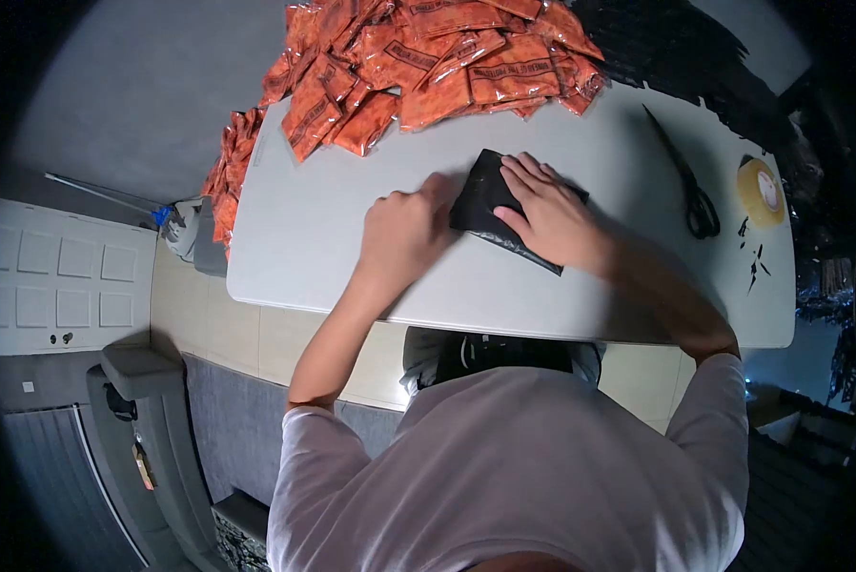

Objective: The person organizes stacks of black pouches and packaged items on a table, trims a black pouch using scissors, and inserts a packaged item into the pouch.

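Observation:
A flat black plastic packet (483,195) lies slantwise on the white table, its lower edge shiny. My right hand (552,214) rests flat on the packet's right part, with the fingers stretched out and the thumb apart. Beside the packet's left edge is my left hand (409,229), its fingers curled closed. What those fingers hold, if anything, is hidden behind the knuckles.
Orange packets in clear wrap (428,67) are heaped along the table's far side. Black plastic bags (676,48) lie at the far right. Black scissors (685,181), a roll of yellowish tape (760,191) and small black scraps (757,262) are on the right of the white table (304,229).

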The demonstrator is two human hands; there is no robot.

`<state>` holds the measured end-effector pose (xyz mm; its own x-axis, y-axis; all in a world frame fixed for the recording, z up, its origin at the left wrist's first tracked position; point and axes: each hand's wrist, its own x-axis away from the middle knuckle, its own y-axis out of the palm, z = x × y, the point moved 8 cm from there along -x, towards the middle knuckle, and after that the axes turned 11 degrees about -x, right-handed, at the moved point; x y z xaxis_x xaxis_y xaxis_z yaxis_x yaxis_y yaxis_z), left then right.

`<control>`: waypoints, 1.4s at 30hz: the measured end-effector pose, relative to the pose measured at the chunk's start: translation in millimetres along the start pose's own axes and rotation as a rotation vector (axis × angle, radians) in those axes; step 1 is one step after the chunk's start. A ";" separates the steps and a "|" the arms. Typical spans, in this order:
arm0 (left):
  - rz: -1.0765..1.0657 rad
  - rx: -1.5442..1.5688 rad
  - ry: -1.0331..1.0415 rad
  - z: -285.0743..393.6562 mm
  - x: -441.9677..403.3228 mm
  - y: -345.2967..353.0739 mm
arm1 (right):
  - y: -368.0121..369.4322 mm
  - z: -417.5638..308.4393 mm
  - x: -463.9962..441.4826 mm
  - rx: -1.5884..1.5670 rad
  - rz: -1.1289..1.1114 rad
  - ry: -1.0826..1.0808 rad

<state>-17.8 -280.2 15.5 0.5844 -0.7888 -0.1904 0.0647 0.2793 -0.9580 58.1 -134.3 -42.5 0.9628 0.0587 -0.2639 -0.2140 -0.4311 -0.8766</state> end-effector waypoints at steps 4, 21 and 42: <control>0.195 0.446 0.279 75.8 -25.9 -1.5 | 30.1 13.2 8.4 0.090 0.015 -0.018; -0.034 0.309 0.247 75.4 -59.1 87.4 | 26.8 15.7 10.8 0.199 -0.179 0.256; 0.046 0.194 0.335 60.2 -56.1 87.9 | 12.3 7.9 5.1 0.101 -0.019 0.151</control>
<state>3.8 -178.5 -45.1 0.2955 -0.8993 -0.3225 0.2147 0.3915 -0.8948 59.1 -132.2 -57.9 0.9790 -0.0730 -0.1902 -0.2037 -0.3380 -0.9188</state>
